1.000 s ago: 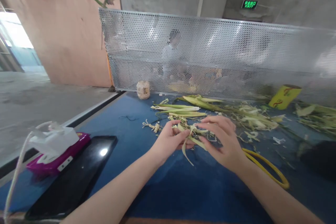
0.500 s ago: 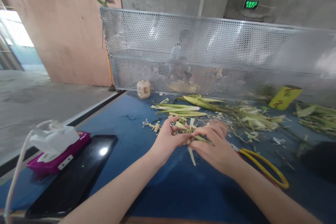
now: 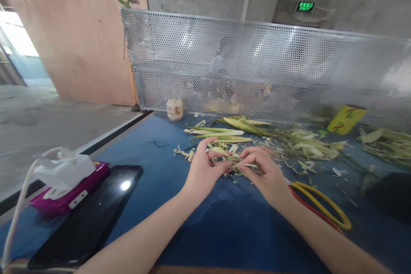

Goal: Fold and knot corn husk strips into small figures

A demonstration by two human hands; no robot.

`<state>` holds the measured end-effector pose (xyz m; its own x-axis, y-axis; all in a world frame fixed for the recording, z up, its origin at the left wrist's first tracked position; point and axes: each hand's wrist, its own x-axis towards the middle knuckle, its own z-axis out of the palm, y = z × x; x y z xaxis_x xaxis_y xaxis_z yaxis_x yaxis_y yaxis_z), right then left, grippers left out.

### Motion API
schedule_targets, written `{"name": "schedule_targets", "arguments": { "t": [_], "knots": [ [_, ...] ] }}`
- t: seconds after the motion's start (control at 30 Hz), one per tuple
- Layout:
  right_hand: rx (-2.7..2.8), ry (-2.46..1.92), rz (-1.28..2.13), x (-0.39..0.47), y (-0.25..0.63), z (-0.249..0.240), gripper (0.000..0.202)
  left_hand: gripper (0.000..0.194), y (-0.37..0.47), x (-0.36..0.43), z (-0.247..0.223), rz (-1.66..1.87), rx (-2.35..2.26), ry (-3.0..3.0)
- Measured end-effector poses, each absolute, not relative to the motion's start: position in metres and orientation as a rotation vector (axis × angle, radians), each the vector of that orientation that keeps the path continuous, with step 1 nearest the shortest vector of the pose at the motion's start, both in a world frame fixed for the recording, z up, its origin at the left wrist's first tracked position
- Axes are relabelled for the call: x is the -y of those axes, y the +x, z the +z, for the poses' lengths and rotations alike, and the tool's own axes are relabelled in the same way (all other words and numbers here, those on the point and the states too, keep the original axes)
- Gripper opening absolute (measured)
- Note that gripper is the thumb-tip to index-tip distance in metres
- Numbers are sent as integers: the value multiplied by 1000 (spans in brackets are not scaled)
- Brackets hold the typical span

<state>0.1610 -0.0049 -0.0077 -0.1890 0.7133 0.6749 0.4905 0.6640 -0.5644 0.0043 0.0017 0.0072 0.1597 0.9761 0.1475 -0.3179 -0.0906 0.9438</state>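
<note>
My left hand (image 3: 204, 169) is closed on a pale green leaf strip (image 3: 217, 151), its thumb and fingertips meeting around the piece. My right hand (image 3: 266, 177) pinches a narrow whitish strip (image 3: 248, 165) that reaches across to the left fingertips. Whether the two strips are joined is hidden by the fingers. Behind the hands lie long green leaves (image 3: 224, 132), and a small braided-looking plant piece (image 3: 185, 153) rests just left of them. Cutters with yellow and red looped handles (image 3: 324, 205) lie beside my right forearm.
Leaf shreds (image 3: 308, 143) cover the right side of the blue table (image 3: 205, 239). A yellow can (image 3: 346, 119) and a jar (image 3: 175, 109) stand near the perforated metal screen (image 3: 257, 64). At left are a phone (image 3: 86, 218) and a purple power strip (image 3: 69, 199) with a white charger (image 3: 72, 169).
The strip end that hung down below my fingers is no longer seen there. My right fingers have shifted and now draw a narrow strip sideways; my left hand has hardly moved.
</note>
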Motion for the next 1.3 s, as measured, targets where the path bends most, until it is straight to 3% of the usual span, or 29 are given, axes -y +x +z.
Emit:
{"name": "schedule_targets", "arguments": {
  "t": [0.17, 0.37, 0.57, 0.77, 1.3],
  "knots": [
    [1557, -1079, 858, 0, 158, -11, 20, 59, 2, 2, 7, 1307, -762, 1233],
    [1526, -1114, 1105, -3, 156, -9, 30, 63, 2, 3, 8, 1275, -789, 1259],
    [1605, -1100, 1163, -1, 157, -7, 25, 61, 1, 1, 6, 1216, -856, 1290],
    [1709, -1171, 973, 0, 159, -9, 16, 60, 1, 2, 5, 1183, -919, 1323],
    [1558, -1092, 1303, 4, 154, -6, 20, 61, 0, -2, 3, 1179, -894, 1310]
  ]
}}
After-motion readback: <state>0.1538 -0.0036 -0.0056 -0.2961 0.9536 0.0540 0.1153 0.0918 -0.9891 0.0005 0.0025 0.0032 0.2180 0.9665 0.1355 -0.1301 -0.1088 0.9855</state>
